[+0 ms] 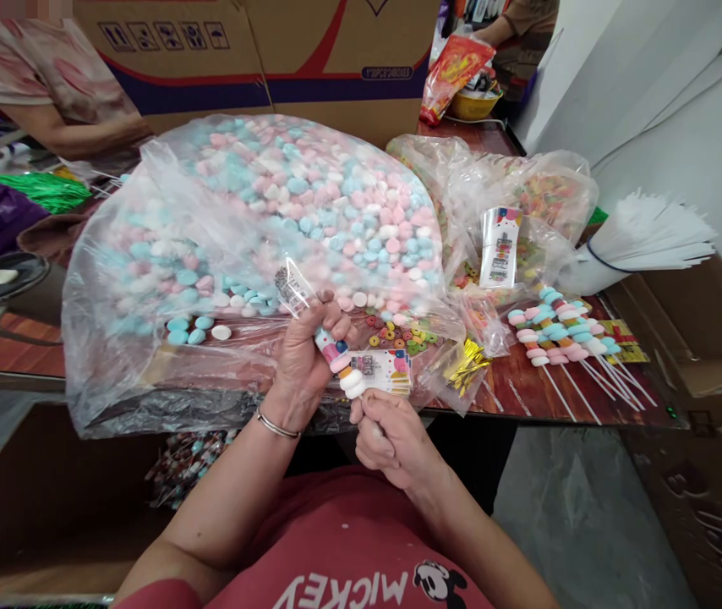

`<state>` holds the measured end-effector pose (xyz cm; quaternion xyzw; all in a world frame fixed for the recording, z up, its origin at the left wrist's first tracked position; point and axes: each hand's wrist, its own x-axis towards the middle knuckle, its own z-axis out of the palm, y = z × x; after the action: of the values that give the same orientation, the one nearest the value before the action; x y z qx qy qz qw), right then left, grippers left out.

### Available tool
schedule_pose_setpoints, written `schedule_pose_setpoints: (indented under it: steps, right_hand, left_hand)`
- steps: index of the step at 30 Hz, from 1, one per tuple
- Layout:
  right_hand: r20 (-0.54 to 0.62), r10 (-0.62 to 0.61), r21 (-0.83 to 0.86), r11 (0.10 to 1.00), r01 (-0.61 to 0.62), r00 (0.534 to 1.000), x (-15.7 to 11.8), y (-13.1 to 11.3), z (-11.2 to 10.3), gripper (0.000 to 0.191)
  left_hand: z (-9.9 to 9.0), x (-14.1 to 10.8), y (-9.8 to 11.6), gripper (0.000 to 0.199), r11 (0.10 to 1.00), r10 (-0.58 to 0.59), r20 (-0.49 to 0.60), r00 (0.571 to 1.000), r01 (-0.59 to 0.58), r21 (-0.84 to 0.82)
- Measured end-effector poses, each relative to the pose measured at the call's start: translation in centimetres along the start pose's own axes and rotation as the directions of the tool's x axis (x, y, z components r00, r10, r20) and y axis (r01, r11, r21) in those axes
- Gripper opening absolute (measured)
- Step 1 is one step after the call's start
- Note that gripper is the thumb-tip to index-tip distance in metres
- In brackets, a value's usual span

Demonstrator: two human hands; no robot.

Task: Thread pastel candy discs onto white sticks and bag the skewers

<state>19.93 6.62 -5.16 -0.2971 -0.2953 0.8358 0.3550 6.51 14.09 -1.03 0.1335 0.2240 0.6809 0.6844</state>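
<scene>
A candy skewer (352, 382) with pink, orange and white pieces is held in front of me, partly inside a clear printed wrapper (291, 288). My left hand (308, 355) is closed around the wrapper and the upper candies. Just below the lowest white piece, my right hand (392, 436) is closed on the stick, most of which its fingers hide. Behind the skewer lies a stack of printed wrappers (392, 369). Loose ring candies (399, 334) are just beyond it. To the right sits a small bag of gold twist ties (466, 364).
A big clear bag of pastel candies (310, 194) covers much of the table. Finished-looking skewers (564, 330) lie at right, near a tub of white sticks (653, 233). Open cardboard boxes (44, 491) stand below left and at right. A co-worker's arm (82, 131) shows at far left.
</scene>
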Motion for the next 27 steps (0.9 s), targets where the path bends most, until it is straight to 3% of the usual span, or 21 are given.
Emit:
schedule_pose_setpoints:
  steps: [2,5,7,8,10,13,15,16,18,21,22,24,27]
  right_hand:
    - [-0.119,-0.141,-0.297,0.950,0.100,0.983,0.0,0.0,0.1,0.027]
    - [-0.189,-0.417,-0.761,0.635,0.136,0.889,0.1,-0.1,0.2,0.023]
    - [-0.193,-0.559,-0.887,0.450,0.099,0.807,0.3,-0.2,0.2,0.020]
    - [-0.197,-0.599,-0.906,0.414,0.090,0.776,0.4,-0.2,0.3,0.019]
    - [-0.206,-0.591,-0.873,0.471,0.126,0.780,0.5,-0.4,0.4,0.020]
    - [-0.219,-0.371,-0.555,0.808,0.198,0.902,0.5,-0.7,0.7,0.025]
    - [-0.202,-0.218,-0.266,0.950,0.161,0.955,0.6,-0.8,0.7,0.026]
    - [-0.205,-0.191,-0.199,0.968,0.151,0.960,0.7,-0.8,0.7,0.027]
    - [-0.242,-0.265,-0.294,0.937,0.190,0.933,0.9,-0.7,0.6,0.025]
    - [-0.258,-0.502,-0.624,0.739,0.254,0.826,1.0,-0.2,0.1,0.020]
    - [-0.253,-0.527,-0.667,0.703,0.248,0.811,0.9,-0.1,-0.1,0.019]
    - [-0.258,-0.456,-0.606,0.763,0.225,0.852,0.7,-0.2,-0.4,0.022]
    - [-0.176,-0.182,-0.270,0.954,0.130,0.967,0.4,-0.7,-0.5,0.025]
  left_hand:
    - [0.2,-0.2,-0.4,0.027,0.999,0.015,0.011,1.000,-0.015,0.050]
    - [0.3,-0.5,-1.3,0.031,0.991,0.049,0.011,0.999,-0.050,0.126]
    - [0.2,-0.7,-1.8,0.033,0.984,0.060,0.004,0.998,-0.060,0.165]
    - [0.1,-0.7,-2.1,0.035,0.984,0.055,-0.007,0.998,-0.053,0.173]
    - [-0.1,-0.9,-2.3,0.039,0.986,0.026,-0.035,0.999,-0.020,0.165]
    - [-0.2,-1.1,-2.5,0.042,0.989,-0.040,-0.045,0.998,0.046,0.139]
    - [-0.2,-1.5,-2.8,0.040,0.989,-0.044,-0.029,0.999,0.048,0.143]
    - [-0.1,-1.8,-3.1,0.038,0.987,-0.033,-0.029,0.999,0.037,0.156]
    - [0.0,-2.6,-3.8,0.034,0.979,-0.008,-0.044,0.999,0.017,0.202]
    - [0.0,-3.4,-4.5,0.035,0.958,-0.048,-0.084,0.995,0.070,0.279]
    - [0.0,-3.5,-4.4,0.040,0.953,-0.071,-0.090,0.993,0.094,0.289]
    - [-0.2,-3.1,-3.7,0.051,0.956,-0.082,-0.100,0.992,0.107,0.273]
    - [-0.3,-1.8,-1.9,0.055,0.981,0.014,-0.142,0.990,0.014,0.193]
